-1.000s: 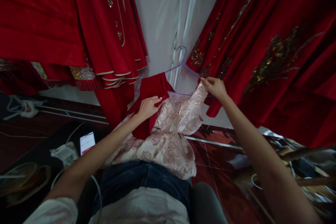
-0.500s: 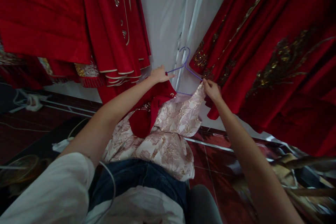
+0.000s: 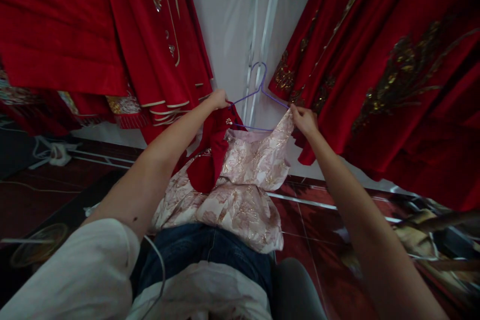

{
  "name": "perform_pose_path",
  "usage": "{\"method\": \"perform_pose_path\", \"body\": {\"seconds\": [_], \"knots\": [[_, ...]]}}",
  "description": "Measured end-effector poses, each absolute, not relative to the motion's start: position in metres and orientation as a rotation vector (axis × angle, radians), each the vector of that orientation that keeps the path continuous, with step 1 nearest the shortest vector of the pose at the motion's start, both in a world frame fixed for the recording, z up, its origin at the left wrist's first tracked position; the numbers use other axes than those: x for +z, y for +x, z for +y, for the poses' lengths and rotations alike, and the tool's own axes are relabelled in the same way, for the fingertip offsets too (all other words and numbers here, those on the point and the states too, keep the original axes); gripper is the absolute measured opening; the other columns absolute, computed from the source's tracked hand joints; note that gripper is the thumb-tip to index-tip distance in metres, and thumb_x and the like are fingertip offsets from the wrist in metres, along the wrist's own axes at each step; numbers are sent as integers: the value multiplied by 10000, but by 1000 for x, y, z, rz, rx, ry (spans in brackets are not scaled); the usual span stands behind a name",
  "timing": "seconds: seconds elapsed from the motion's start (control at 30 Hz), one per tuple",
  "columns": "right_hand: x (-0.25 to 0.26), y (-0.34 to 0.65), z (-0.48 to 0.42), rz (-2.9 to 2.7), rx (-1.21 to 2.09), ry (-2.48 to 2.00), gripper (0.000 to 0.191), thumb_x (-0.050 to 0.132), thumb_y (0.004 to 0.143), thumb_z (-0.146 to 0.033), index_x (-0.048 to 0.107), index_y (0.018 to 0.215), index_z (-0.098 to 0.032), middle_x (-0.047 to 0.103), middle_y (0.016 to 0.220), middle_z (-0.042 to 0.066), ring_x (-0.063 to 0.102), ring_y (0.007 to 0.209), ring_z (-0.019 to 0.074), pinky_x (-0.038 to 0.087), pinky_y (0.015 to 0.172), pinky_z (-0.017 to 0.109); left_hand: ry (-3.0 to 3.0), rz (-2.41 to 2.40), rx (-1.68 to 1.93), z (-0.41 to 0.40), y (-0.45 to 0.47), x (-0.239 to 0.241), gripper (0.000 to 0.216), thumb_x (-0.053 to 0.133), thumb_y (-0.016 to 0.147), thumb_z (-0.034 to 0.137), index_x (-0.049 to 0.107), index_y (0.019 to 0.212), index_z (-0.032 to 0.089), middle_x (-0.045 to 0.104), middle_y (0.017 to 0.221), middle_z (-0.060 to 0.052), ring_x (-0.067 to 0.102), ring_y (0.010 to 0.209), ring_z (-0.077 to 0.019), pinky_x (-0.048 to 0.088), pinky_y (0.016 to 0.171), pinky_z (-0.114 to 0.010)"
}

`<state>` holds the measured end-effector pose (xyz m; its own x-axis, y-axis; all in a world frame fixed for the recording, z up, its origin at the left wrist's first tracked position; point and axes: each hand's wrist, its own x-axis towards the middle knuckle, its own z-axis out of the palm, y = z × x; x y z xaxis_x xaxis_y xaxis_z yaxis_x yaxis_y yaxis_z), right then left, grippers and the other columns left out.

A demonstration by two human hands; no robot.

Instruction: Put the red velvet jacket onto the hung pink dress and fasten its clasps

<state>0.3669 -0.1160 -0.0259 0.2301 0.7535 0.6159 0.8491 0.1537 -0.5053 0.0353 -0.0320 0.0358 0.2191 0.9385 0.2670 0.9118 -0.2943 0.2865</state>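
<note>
A purple hanger (image 3: 261, 89) is stretched between my two hands, its hook upward. From it hangs a dress (image 3: 258, 157) of pale pink and gold brocade, with a red front panel (image 3: 204, 175) on its left side. My left hand (image 3: 218, 99) is closed at the hanger's left end, on the red shoulder; its fingertips are partly hidden. At the other end, my right hand (image 3: 304, 119) pinches the brocade shoulder strap against the hanger. The dress's lower part spreads over my lap, across the blue jeans (image 3: 180, 245).
Red embroidered garments (image 3: 161, 35) hang at the left, and more red garments with gold work (image 3: 375, 75) hang at the right. A white wall panel (image 3: 225, 15) stands between them. At lower right lies a blurred pile (image 3: 423, 240); a clear round container (image 3: 39, 245) is at lower left.
My left hand has moved slightly left and its extended fingers have closed at the hanger's end. The red shoulder now sits up at that end. My right hand keeps its pinch.
</note>
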Motion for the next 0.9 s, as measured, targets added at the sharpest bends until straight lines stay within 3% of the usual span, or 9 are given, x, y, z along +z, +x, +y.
{"method": "perform_pose_path", "body": {"seconds": [0.1, 0.27, 0.4, 0.5, 0.6, 0.7, 0.9], "knots": [[-24, 366, -118, -1531, -139, -1610, 520, 386, 861, -603, 592, 621, -190, 607, 608, 52, 612, 706, 237, 393, 648, 285, 2301, 1732, 786, -31, 39, 41, 308, 778, 660, 322, 764, 901, 131, 685, 707, -75, 642, 973, -281, 455, 923, -378], [-12, 370, -110, -1556, -42, -1719, 467, 437, 840, -486, 475, 475, -198, 446, 453, 29, 553, 567, 198, 372, 576, 283, 2041, 1150, 1161, -39, 70, 46, 416, 643, 788, 485, 734, 1013, 147, 731, 909, -57, 638, 979, -213, 447, 949, -328], [5, 377, -96, -1688, 283, -1973, 458, 465, 839, -451, 497, 455, -202, 448, 408, 43, 513, 483, 199, 400, 541, 320, 2069, 1150, 934, -41, 71, 35, 497, 585, 792, 604, 737, 922, 149, 722, 835, -54, 640, 992, -239, 441, 943, -312], [19, 377, -83, -1799, 451, -2121, 407, 580, 774, -473, 545, 478, -195, 499, 428, 74, 528, 484, 217, 430, 526, 370, 2147, 1174, 835, -40, 61, 20, 493, 578, 794, 605, 721, 855, 137, 705, 780, -54, 650, 884, -226, 468, 860, -292], [33, 367, -72, -1895, 315, -2075, 357, 678, 686, -495, 581, 514, -198, 515, 449, 70, 556, 520, 230, 450, 529, 411, 2086, 1125, 874, -39, 55, 8, 431, 558, 830, 541, 700, 874, 136, 698, 783, -51, 635, 743, -181, 487, 732, -280], [43, 346, -69, -1906, 180, -1970, 401, 640, 709, -580, 611, 557, -210, 546, 489, 76, 591, 588, 254, 469, 575, 444, 2052, 1169, 934, -39, 52, 2, 374, 565, 830, 491, 688, 847, 139, 677, 731, -41, 610, 675, -156, 477, 676, -271], [39, 295, -96, -1969, 249, -1568, 418, 613, 749, -605, 710, 796, -202, 683, 720, 115, 626, 868, 304, 509, 710, 439, 1986, 1273, 897, -37, 51, 10, 590, 505, 796, 695, 703, 828, 140, 694, 789, -105, 655, 824, -258, 485, 726, -364]]}}
